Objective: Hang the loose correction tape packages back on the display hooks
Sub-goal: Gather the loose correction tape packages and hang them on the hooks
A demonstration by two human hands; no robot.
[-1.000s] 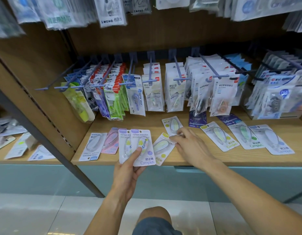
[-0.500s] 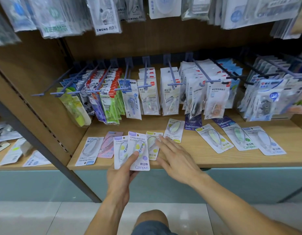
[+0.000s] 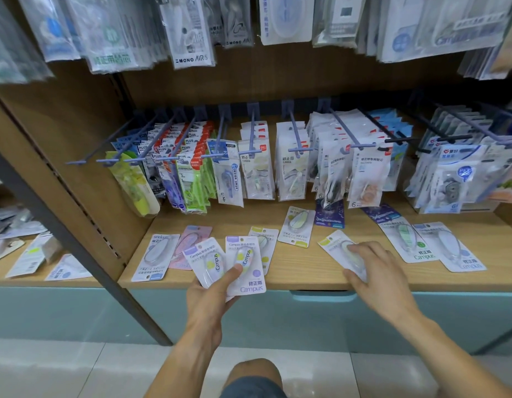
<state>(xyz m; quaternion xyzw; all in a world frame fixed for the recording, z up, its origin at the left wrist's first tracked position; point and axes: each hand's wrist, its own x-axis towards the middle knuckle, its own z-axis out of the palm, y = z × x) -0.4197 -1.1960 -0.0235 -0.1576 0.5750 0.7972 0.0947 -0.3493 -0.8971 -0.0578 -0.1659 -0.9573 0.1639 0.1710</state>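
Note:
My left hand grips two Campus correction tape packages fanned out, thumb pressed on the front one, just before the shelf edge. My right hand lies on a yellow-tagged package flat on the wooden shelf, fingers on top and thumb at its near edge. Several more loose packages lie on the shelf: a blue one, a pink one, a yellow one, a green one and a pale blue one. Blue display hooks stick out above them; the far-left hook is bare.
Hanging stock fills most hooks in the middle row, and more packets hang from the row above. A grey slanted post divides this bay from the left shelf, where other packets lie. My knee shows below, over a tiled floor.
My right hand has moved right along the shelf, from the package beside my left hand to the yellow-tagged one further right. The left hand still holds its two packages.

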